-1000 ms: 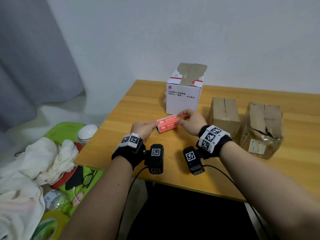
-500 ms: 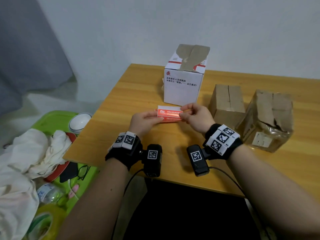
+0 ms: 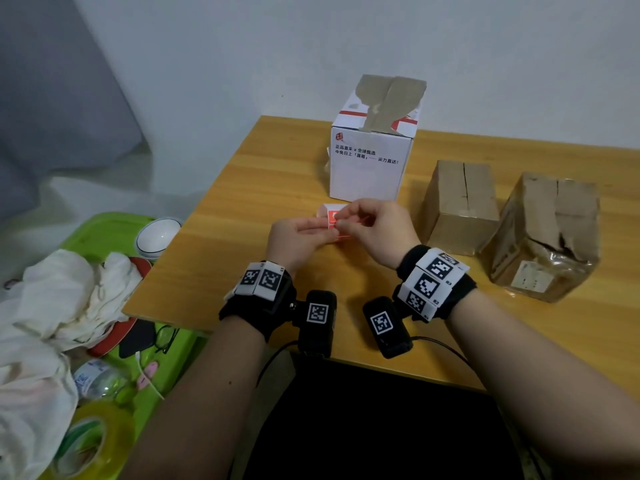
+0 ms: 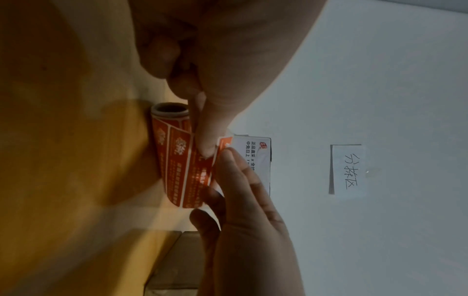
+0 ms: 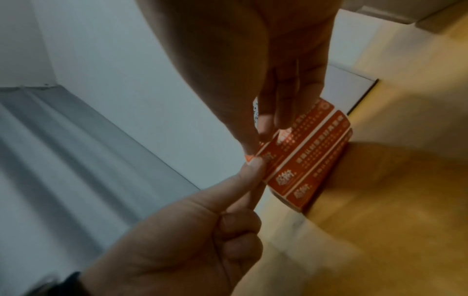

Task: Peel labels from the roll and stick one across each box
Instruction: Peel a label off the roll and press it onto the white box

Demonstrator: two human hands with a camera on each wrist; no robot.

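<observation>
An orange-and-white label roll [image 3: 327, 212] is held just above the wooden table [image 3: 242, 209], in front of the white box [image 3: 370, 168]. My left hand [image 3: 327, 232] grips the roll's left end between thumb and forefinger [image 4: 205, 138]. My right hand [image 3: 343, 220] reaches over the roll [image 5: 309, 158] and pinches a lifted label corner [image 4: 225, 144] with its fingertips [image 5: 249, 147]. Right of the hands stand a plain brown box [image 3: 460, 206] and a crumpled brown box [image 3: 547, 237]. My right hand covers most of the roll in the head view.
Left of the table, a green tray [image 3: 104, 230] on the floor holds white cloth [image 3: 52, 306], a white bowl [image 3: 157, 235], glasses and a tape roll [image 3: 86, 445]. A wall runs behind the boxes. A paper note [image 4: 349, 170] is stuck to it.
My right hand has moved from the roll's right end to over its left end and now pinches a label corner. The left hand keeps its hold on the roll.
</observation>
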